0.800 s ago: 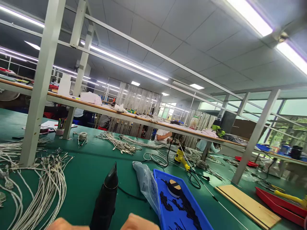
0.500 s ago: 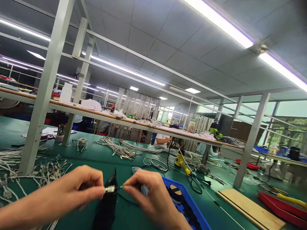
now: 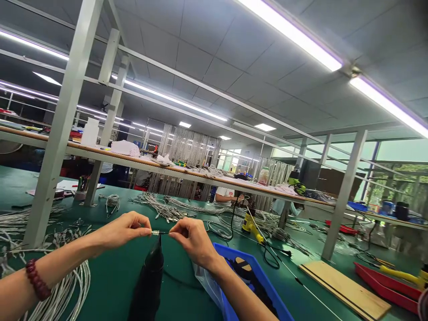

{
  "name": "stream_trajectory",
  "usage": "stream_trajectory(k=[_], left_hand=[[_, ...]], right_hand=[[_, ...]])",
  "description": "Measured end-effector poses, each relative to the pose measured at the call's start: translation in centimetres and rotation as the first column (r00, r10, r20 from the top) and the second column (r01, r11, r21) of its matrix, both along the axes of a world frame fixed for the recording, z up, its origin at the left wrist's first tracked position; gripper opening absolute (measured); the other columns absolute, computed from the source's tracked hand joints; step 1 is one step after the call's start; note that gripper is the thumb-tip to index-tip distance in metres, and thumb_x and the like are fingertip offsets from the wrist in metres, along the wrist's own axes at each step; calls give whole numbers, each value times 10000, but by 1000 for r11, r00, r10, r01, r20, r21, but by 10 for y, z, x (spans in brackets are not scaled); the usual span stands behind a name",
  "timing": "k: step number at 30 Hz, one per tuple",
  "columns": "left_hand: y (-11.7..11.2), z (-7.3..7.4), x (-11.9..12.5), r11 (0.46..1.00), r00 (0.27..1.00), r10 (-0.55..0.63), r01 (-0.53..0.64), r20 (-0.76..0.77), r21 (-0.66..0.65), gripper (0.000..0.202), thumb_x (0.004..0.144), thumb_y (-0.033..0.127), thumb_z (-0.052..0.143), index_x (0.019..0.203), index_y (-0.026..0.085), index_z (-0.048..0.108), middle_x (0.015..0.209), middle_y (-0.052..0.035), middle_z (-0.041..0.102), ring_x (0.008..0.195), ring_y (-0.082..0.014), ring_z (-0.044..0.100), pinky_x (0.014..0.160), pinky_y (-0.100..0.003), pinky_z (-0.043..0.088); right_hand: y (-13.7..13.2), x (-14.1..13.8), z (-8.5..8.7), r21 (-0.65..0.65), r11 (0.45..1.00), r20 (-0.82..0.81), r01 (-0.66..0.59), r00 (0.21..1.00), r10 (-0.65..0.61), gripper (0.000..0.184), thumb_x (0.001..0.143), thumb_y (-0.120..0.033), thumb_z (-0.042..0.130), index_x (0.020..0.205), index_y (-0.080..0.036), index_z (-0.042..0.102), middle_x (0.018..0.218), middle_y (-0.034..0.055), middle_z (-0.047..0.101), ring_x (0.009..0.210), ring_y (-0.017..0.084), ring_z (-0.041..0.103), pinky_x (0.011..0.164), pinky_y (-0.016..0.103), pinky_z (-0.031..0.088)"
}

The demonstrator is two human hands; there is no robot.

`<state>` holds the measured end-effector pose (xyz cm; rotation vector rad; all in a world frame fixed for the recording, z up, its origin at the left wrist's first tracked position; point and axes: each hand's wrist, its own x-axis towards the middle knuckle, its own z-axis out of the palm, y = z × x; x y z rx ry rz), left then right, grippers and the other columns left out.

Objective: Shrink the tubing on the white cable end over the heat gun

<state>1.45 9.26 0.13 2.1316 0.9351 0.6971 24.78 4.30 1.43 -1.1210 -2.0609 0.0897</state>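
My left hand [image 3: 133, 229] pinches a small white ribbed piece [image 3: 155, 232], like the end fitting of a cable, between thumb and fingertips. Facing it, my right hand [image 3: 191, 240] is closed in a pinch on a thin dark strand [image 3: 165, 232] that runs toward the white piece. Whether the two are joined is too small to tell. Just below them rises the narrow tip of a black tapered object [image 3: 150, 276], standing on the green table. A clear plastic bag [image 3: 209, 283] lies under my right forearm.
A blue tray [image 3: 267, 290] with dark pieces sits to the right. Farther along are a yellow heat gun [image 3: 253, 227], a wooden board [image 3: 344, 287] and a red tray [image 3: 384, 287]. White cables [image 3: 78, 285] lie at left, and a shelf post [image 3: 63, 120] rises there. Another person works across the table.
Both hands have moved up and away from me, with the white piece now level with the tip of the black object. They keep their pinches.
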Motion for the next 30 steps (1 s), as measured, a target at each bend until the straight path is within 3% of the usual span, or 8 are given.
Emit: stream_trajectory(k=[10,23,30], left_hand=[[0,-4,2,997,998,-56,56,-1,-48,497,844,648,569,788,158,630,610,71,317,597,-123,241,544,-283,152],[13,-15,3,991,994,-97,93,-41,-95,538,855,715,509,746,193,579,530,88,248,511,-110,202,472,-291,124],[12,-17,2,990,996,-89,85,-32,-116,497,869,671,525,736,195,576,514,92,257,505,-106,203,470,-291,115]], right_hand=[[8,3,-10,4,1000,89,8,996,-9,107,823,-80,734,764,-160,772,674,12,697,642,130,570,613,237,420],[15,9,-24,-50,999,38,-1,999,3,73,815,-103,740,775,-149,781,673,19,686,605,122,551,584,235,391],[14,9,-23,-62,998,31,-3,999,5,72,813,-95,734,779,-135,783,665,20,667,601,117,530,576,234,384]])
